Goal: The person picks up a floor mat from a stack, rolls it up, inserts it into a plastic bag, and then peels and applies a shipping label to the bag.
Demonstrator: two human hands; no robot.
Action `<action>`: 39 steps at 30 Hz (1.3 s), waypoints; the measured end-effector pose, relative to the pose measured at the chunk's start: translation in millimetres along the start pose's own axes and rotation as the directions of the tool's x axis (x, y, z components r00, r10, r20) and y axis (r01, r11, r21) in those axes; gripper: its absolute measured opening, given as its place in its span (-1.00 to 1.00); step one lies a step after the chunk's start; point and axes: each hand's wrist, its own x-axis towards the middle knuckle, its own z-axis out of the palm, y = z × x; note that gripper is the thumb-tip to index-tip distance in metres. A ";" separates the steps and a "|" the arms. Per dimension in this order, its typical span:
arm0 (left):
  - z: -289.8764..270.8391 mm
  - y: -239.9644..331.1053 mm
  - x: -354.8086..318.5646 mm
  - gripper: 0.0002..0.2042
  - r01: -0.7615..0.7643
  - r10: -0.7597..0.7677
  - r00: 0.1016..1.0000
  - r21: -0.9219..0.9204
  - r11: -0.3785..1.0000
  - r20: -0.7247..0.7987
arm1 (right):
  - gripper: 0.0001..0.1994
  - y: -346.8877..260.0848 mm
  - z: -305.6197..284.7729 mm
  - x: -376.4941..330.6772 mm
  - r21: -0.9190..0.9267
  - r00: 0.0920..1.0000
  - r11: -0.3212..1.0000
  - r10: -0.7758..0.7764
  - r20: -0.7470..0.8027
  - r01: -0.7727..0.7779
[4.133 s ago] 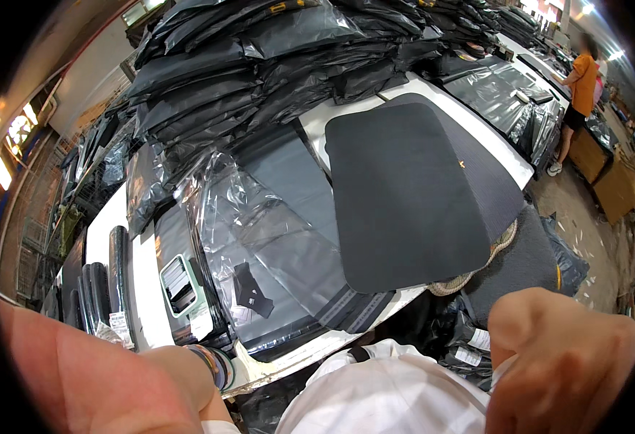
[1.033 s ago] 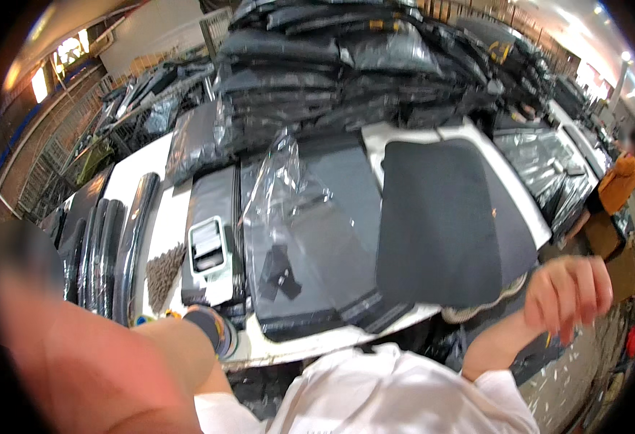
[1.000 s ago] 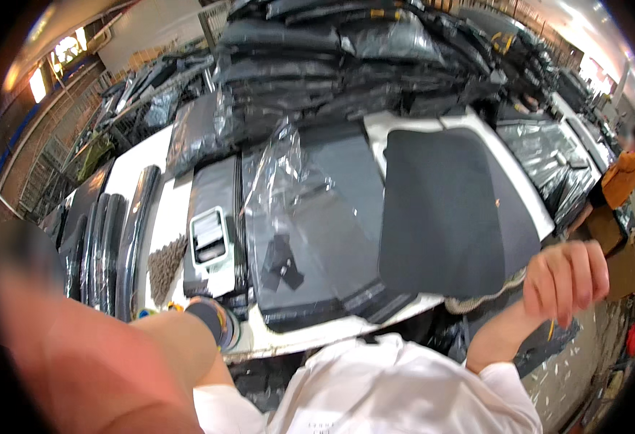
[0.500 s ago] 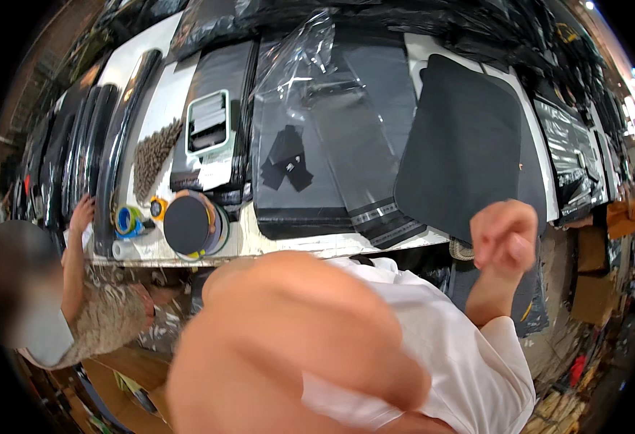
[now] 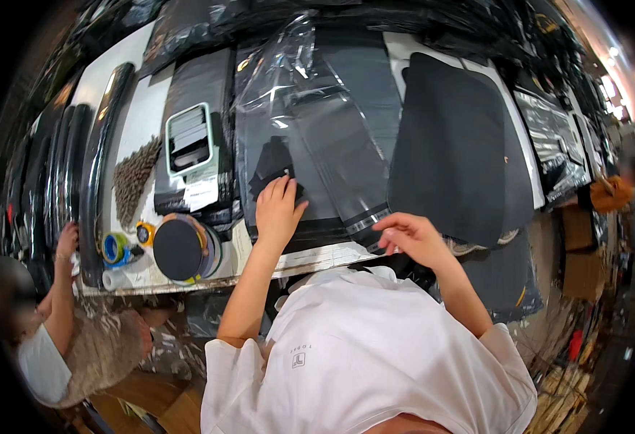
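Observation:
My left hand (image 5: 277, 211) reaches over the worktable with its fingers stretched out and thumb apart. Its fingertips touch the lower end of some short black strips (image 5: 272, 159), which lie on a large dark sheet in clear plastic (image 5: 252, 116). To the right, my right hand (image 5: 413, 240) hovers by the table's front edge, fingers loosely bent and apart, with nothing visible in it. Nearest to it is the lower end of a long clear plastic bag (image 5: 339, 137), which lies slanting across the sheet. A dark mat with rounded corners (image 5: 444, 145) lies just beyond that hand.
Left of the sheet are a white-rimmed box of black pieces (image 5: 189, 139), a brown shaggy cloth (image 5: 135, 181), tape rolls (image 5: 115, 247) and a round black-topped stack (image 5: 178, 249). Wrapped rolls (image 5: 104, 166) lie farther left, near another person's hand (image 5: 68, 237). Cardboard boxes (image 5: 583, 253) stand at right.
My left arm, blurred and close to the camera before, now extends to the black strips. My right hand has moved left and down from its raised position toward the plastic bag's lower end.

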 end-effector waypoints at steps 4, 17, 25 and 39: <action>29.6 -11.2 -12.9 -0.70 -0.077 0.082 0.995 0.101 0.992 -0.048 | -0.79 20.1 13.9 1.5 -0.068 0.999 0.998 0.009 0.050 -0.005; -19.2 7.0 14.4 -0.89 -0.067 0.158 0.974 -0.457 0.887 0.164 | -0.62 32.9 65.6 30.5 -0.408 0.910 0.879 -0.354 -0.213 0.247; -37.1 69.2 7.7 -0.88 0.276 0.120 0.884 -0.709 0.649 0.453 | -0.74 70.7 18.0 27.5 -0.244 0.942 0.963 -0.181 -0.282 0.112; 92.5 205.7 40.9 -0.61 -0.435 0.635 0.711 -0.521 0.734 0.301 | -0.41 142.0 -143.2 -55.3 -0.542 0.716 0.826 -0.284 -0.638 -0.155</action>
